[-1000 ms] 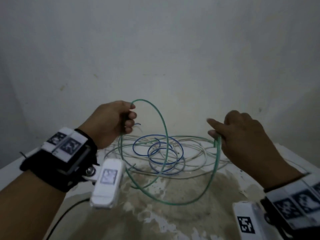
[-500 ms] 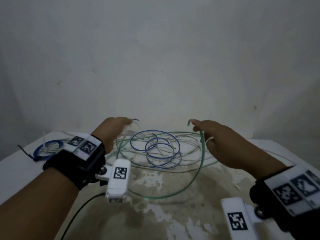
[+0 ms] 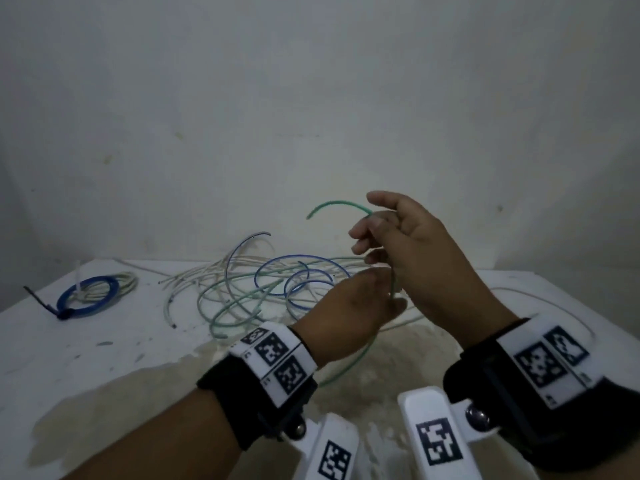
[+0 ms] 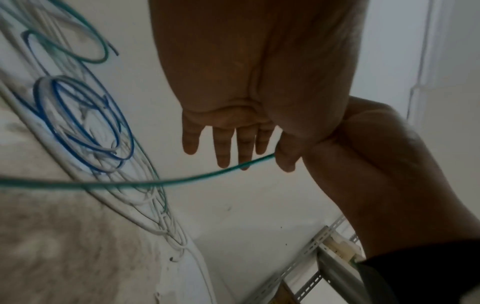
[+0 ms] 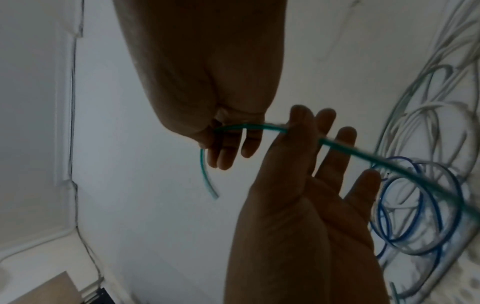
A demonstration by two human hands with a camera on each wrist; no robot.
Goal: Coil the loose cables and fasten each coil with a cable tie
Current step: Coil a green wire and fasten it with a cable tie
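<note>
Now the green cable [image 3: 341, 204] is up in the air between my two hands. My right hand [image 3: 412, 251] pinches it near its loose end. My left hand [image 3: 349, 313] pinches it just below. Under my grip, more cables [image 3: 263, 289] lie tangled on the worktop [image 3: 104, 344].

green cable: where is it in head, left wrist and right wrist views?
Head: green cable arcs upper centre, from the right hand.
Left wrist: green cable crosses the middle, left edge to thumb.
Right wrist: green cable spans centre between both hands.
Shared landmark: blue cable loops.
</note>
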